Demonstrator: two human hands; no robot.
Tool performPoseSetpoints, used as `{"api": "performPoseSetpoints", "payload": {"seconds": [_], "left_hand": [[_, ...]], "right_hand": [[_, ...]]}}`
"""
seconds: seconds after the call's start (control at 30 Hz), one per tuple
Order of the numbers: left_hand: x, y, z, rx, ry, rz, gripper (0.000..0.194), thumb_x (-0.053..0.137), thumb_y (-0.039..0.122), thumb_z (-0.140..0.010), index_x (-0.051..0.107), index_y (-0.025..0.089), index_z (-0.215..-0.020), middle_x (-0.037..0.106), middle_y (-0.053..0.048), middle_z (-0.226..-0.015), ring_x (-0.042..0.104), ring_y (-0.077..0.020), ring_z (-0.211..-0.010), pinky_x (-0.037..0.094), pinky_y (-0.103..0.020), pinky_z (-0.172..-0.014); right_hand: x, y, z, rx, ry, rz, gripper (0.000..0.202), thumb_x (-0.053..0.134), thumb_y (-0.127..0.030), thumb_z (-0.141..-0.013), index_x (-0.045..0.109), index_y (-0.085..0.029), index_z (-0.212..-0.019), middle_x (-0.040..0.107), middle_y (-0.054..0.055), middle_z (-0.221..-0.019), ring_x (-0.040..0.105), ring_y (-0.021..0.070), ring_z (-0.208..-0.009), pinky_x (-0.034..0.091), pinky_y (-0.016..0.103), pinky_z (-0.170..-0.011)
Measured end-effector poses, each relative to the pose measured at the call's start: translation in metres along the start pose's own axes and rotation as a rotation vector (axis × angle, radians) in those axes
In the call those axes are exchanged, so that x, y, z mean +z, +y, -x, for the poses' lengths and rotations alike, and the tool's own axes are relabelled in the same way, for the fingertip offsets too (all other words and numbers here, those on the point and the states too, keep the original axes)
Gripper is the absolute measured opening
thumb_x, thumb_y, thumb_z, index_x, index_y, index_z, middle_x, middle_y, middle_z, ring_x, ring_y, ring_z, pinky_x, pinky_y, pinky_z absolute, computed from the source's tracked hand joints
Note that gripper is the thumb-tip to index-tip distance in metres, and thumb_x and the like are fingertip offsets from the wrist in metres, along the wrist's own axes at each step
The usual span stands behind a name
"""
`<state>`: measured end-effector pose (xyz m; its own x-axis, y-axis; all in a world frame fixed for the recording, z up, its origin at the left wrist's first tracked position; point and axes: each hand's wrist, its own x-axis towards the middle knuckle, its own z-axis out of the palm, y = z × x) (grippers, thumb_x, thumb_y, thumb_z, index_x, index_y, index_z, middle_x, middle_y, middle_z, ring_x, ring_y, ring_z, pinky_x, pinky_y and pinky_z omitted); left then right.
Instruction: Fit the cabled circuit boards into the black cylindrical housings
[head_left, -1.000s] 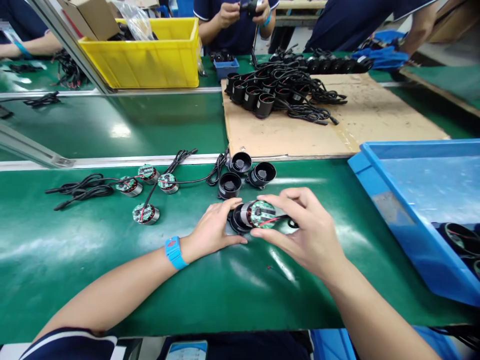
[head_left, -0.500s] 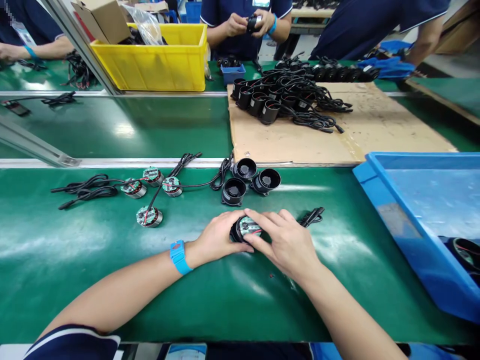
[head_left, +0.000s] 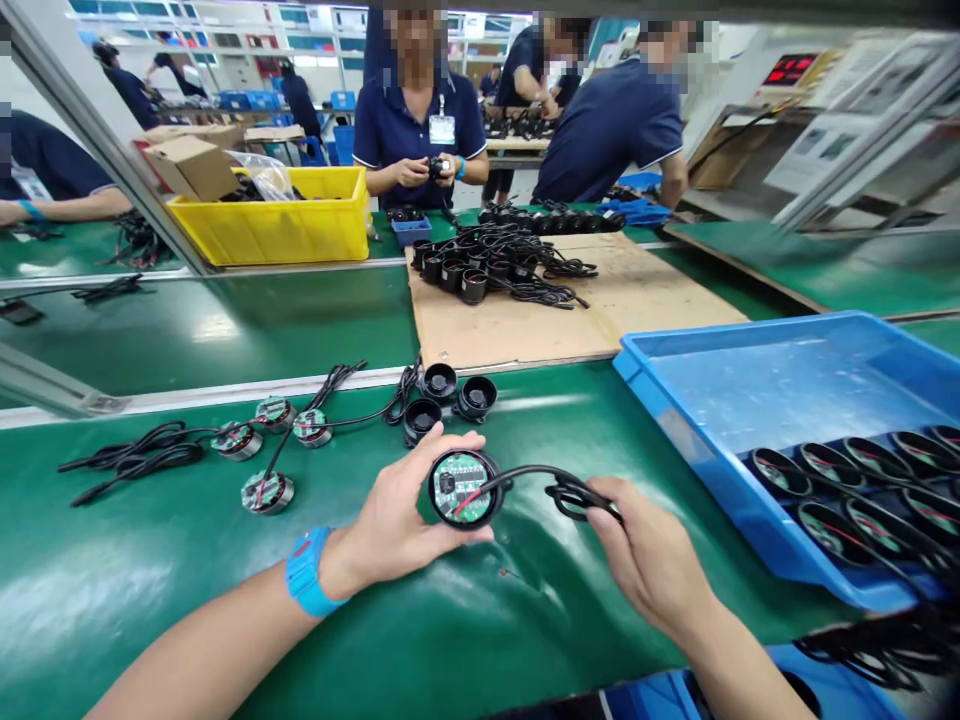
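Observation:
My left hand grips a round black housing from its left side, tilted so that its open mouth faces me. Inside it sits a green circuit board with red wires. A black cable runs out over the rim to the right. My right hand is closed around the bundled part of that cable, just above the green bench. Behind my left hand stand three black housings. Several motors with green boards and black cables lie to the left.
At the right, a blue tray holds several black housings with cables. Beyond the bench edge, more cabled housings lie on a cardboard sheet. A yellow bin stands at the back left. Co-workers are across the line.
The view has tilted up and turned right. My right hand has left the board and now holds the cable. The board sits inside the housing, which my left hand has turned towards me.

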<state>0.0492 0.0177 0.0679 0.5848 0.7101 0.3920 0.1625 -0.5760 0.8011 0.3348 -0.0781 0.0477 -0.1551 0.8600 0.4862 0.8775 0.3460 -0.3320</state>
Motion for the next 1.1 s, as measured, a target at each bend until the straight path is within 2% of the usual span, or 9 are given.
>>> {"api": "performPoseSetpoints", "payload": {"seconds": [0.07, 0.23, 0.4, 0.57, 0.67, 0.73, 0.83, 0.97, 1.1], "left_hand": [[0.011, -0.004, -0.005, 0.010, -0.020, 0.046, 0.073, 0.085, 0.044, -0.079, 0.048, 0.025, -0.139, 0.064, -0.009, -0.140, 0.064, -0.0273, -0.126, 0.025, -0.049, -0.127], [0.027, -0.026, -0.013, -0.046, -0.371, -0.030, 0.064, 0.081, 0.044, -0.082, 0.052, 0.022, -0.134, 0.067, -0.011, -0.134, 0.064, -0.0319, -0.126, 0.026, -0.058, -0.125], [0.024, -0.017, -0.013, -0.009, -0.263, 0.064, 0.074, 0.082, 0.048, -0.081, 0.045, 0.024, -0.141, 0.061, -0.013, -0.142, 0.053, -0.0345, -0.138, 0.021, -0.058, -0.127], [0.028, -0.029, -0.009, -0.132, -0.448, -0.066, 0.072, 0.081, 0.049, -0.082, 0.048, 0.022, -0.140, 0.059, -0.016, -0.143, 0.040, -0.0414, -0.146, 0.035, -0.060, -0.119], [0.029, -0.029, -0.012, -0.104, -0.371, 0.041, 0.075, 0.080, 0.048, -0.083, 0.043, 0.024, -0.144, 0.057, -0.015, -0.146, 0.050, -0.0353, -0.141, 0.037, -0.052, -0.120], [0.030, -0.027, -0.016, -0.102, -0.414, 0.034, 0.073, 0.080, 0.049, -0.083, 0.046, 0.023, -0.142, 0.060, -0.015, -0.142, 0.055, -0.0347, -0.136, 0.040, -0.050, -0.117], [0.032, -0.025, -0.019, -0.091, -0.528, -0.030, 0.072, 0.081, 0.051, -0.081, 0.050, 0.022, -0.139, 0.062, -0.016, -0.139, 0.049, -0.0387, -0.141, 0.038, -0.055, -0.118], [0.036, -0.024, -0.022, -0.095, -0.416, 0.098, 0.077, 0.082, 0.049, -0.081, 0.045, 0.023, -0.144, 0.059, -0.016, -0.144, 0.055, -0.0349, -0.136, 0.042, -0.048, -0.116], [0.045, -0.029, -0.021, -0.096, -0.500, -0.025, 0.073, 0.081, 0.051, -0.080, 0.050, 0.023, -0.139, 0.061, -0.015, -0.140, 0.054, -0.0382, -0.136, 0.045, -0.051, -0.113]], "right_hand": [[-0.014, -0.015, 0.006, 0.048, 0.078, 0.000, 0.021, 0.039, -0.033, -0.107, 0.056, -0.021, -0.107, 0.066, 0.002, -0.078, 0.064, 0.0168, -0.061, 0.051, 0.028, -0.057], [-0.017, -0.022, 0.018, 0.112, 0.057, 0.018, 0.021, 0.042, -0.034, -0.107, 0.057, -0.020, -0.106, 0.069, 0.002, -0.078, 0.069, 0.0161, -0.063, 0.052, 0.025, -0.056], [-0.014, -0.023, 0.024, 0.069, 0.089, -0.047, 0.022, 0.038, -0.033, -0.108, 0.056, -0.019, -0.109, 0.070, 0.004, -0.081, 0.070, 0.0165, -0.066, 0.054, 0.026, -0.059], [-0.014, -0.025, 0.024, 0.063, 0.012, -0.062, 0.020, 0.039, -0.031, -0.108, 0.055, -0.020, -0.103, 0.069, 0.002, -0.076, 0.069, 0.0167, -0.061, 0.052, 0.025, -0.054], [-0.014, -0.024, 0.026, 0.048, 0.024, -0.119, 0.019, 0.039, -0.031, -0.108, 0.055, -0.020, -0.108, 0.069, 0.003, -0.078, 0.068, 0.0169, -0.062, 0.053, 0.026, -0.056], [-0.013, -0.023, 0.027, 0.070, 0.022, -0.117, 0.019, 0.038, -0.031, -0.108, 0.055, -0.021, -0.107, 0.070, 0.003, -0.079, 0.069, 0.0174, -0.063, 0.053, 0.027, -0.057], [-0.014, -0.023, 0.029, 0.106, -0.008, -0.126, 0.019, 0.038, -0.030, -0.108, 0.054, -0.022, -0.102, 0.068, 0.002, -0.076, 0.068, 0.0169, -0.061, 0.052, 0.027, -0.055], [-0.014, -0.020, 0.034, 0.101, 0.016, -0.145, 0.019, 0.037, -0.031, -0.108, 0.053, -0.021, -0.109, 0.068, 0.002, -0.077, 0.068, 0.0160, -0.062, 0.053, 0.026, -0.056], [-0.008, -0.009, 0.047, 0.137, -0.031, -0.044, 0.021, 0.036, -0.033, -0.109, 0.053, -0.022, -0.104, 0.068, 0.001, -0.076, 0.069, 0.0179, -0.062, 0.052, 0.028, -0.054]]}}
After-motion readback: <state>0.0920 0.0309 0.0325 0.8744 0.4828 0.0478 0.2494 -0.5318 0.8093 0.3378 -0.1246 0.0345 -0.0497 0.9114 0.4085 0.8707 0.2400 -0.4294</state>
